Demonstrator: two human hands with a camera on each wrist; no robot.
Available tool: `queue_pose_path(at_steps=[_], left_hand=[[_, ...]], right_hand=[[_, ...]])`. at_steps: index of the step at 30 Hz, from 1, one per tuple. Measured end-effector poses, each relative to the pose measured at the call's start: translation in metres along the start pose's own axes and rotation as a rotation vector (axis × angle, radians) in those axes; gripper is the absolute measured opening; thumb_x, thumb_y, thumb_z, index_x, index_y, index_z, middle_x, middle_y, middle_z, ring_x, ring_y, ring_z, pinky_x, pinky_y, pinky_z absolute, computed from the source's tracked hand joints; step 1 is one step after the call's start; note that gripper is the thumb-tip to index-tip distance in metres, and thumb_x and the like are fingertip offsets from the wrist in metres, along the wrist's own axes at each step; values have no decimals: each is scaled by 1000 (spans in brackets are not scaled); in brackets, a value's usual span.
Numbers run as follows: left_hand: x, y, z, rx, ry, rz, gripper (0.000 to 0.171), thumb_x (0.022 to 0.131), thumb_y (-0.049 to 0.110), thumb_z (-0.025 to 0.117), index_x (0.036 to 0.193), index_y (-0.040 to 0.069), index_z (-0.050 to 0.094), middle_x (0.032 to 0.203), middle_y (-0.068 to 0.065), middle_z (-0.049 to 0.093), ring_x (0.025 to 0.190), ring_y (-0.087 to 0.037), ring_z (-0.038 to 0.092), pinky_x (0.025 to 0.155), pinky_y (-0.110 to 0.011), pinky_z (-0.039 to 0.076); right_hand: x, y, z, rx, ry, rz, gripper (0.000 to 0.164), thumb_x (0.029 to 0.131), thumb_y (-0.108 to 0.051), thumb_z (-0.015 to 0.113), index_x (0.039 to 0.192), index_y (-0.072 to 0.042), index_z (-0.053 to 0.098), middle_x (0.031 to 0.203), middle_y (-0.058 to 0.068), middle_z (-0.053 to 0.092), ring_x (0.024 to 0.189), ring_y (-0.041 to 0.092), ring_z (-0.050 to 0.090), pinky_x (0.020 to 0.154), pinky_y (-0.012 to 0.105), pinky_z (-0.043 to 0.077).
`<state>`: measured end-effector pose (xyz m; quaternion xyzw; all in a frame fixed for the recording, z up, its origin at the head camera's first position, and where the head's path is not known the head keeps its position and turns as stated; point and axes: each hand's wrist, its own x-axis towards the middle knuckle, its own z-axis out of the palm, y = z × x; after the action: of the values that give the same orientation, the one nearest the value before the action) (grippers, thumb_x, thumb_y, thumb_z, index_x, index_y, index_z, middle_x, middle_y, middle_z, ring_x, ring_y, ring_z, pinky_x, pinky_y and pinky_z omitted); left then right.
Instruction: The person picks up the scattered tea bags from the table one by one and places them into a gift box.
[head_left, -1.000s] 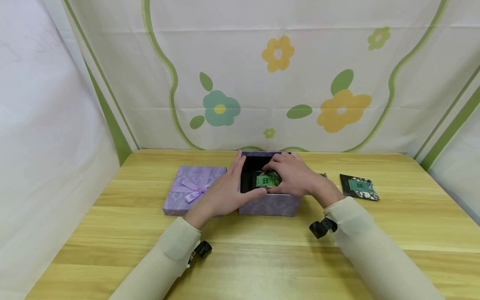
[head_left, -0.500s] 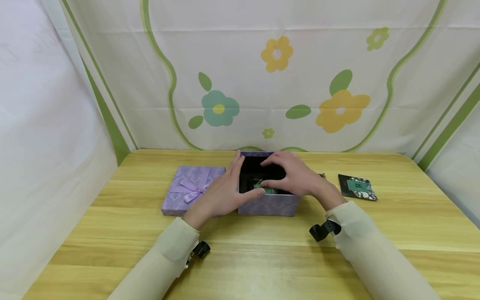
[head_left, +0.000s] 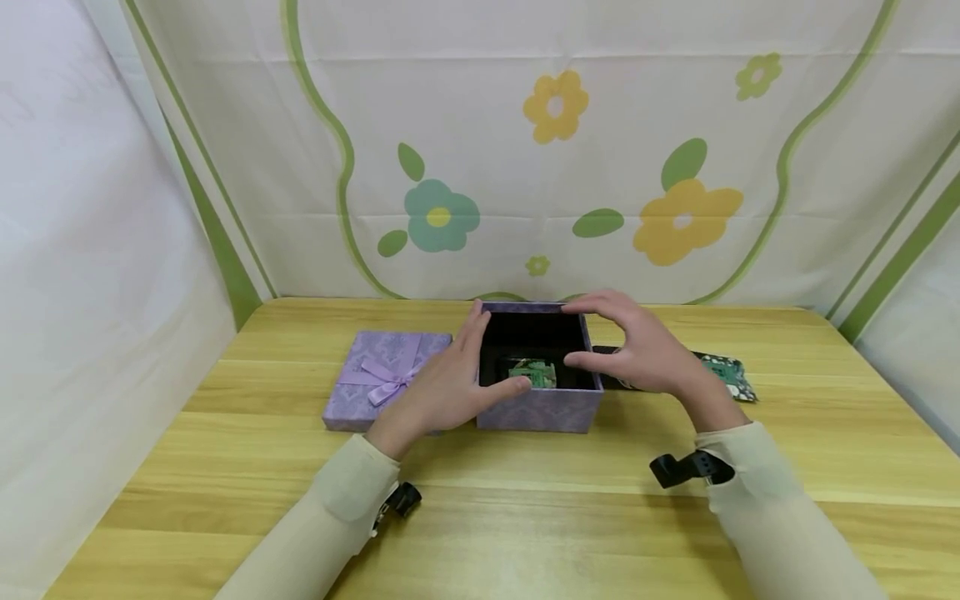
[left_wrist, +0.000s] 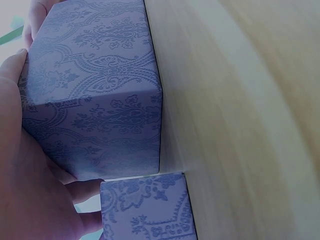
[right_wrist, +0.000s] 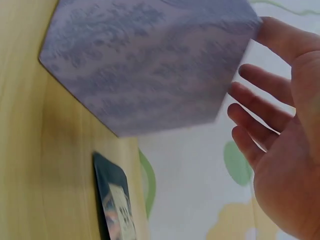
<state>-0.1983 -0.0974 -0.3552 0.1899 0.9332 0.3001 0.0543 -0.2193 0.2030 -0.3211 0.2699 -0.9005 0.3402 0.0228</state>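
A purple patterned gift box stands without its lid at the back middle of the table. Inside it lies a green-and-black packet, partly hidden by the box's front wall. My left hand rests against the box's left side with straight fingers, its thumb reaching across the front rim. My right hand hovers at the right rim, fingers and thumb spread with nothing between them. In the right wrist view the fingertips are beside the box's upper edge.
The purple lid with a ribbon bow lies left of the box. A dark flat packet lies right of the box, partly behind my right hand. Farther right lies a floral packet, partly covered by my wrist. A flowered cloth hangs behind the table.
My right hand has let go of the green packet inside the box, then lifted out and moved right to the box's right rim. The left hand has stayed in place.
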Motion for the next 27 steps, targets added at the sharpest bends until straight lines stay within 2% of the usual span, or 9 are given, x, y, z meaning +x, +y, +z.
queue_pose_path(at_steps=[5,11,15,20,23,27], left_hand=[[0,1,0,1,2,0,118,87,92,50,172,32,-5,177,19,-17,147,-36,53,107,-58,52],[0,0,1,12,4,3,118,87,92,50,172,32,-6,175,21,-19,137,-33,62,88,-47,57],[0,0,1,16,9,3,117,87,92,49,172,33,-6,174,22,-19,130,-32,66,80,-42,56],[0,-1,0,15,8,-8,118,86,94,49,172,34,-7,173,24,-20,139,-34,60,95,-51,57],[0,0,0,16,8,-7,118,86,93,49,172,34,-7,174,23,-19,142,-34,58,97,-52,56],[0,0,0,13,3,0,118,87,92,50,172,33,-7,175,22,-19,133,-32,64,80,-43,56]], right_hand=[[-14,9,-13,21,51,26,61,94,-33,84,149,-22,61,155,5,54,145,32,47,115,63,39],[-26,25,-22,0,87,55,58,94,-28,84,147,-24,62,150,2,58,140,29,52,114,55,38],[-32,35,-28,-5,84,89,58,94,-30,84,148,-24,62,149,4,58,141,32,51,115,58,38],[-33,44,-31,-23,55,117,62,95,-34,83,151,-22,59,150,7,57,143,35,48,115,65,37],[-33,50,-31,-48,20,134,67,94,-38,83,153,-19,57,150,9,55,142,37,46,113,69,37],[-34,58,-29,-67,-31,166,73,94,-44,81,156,-16,53,151,13,52,141,40,45,111,71,37]])
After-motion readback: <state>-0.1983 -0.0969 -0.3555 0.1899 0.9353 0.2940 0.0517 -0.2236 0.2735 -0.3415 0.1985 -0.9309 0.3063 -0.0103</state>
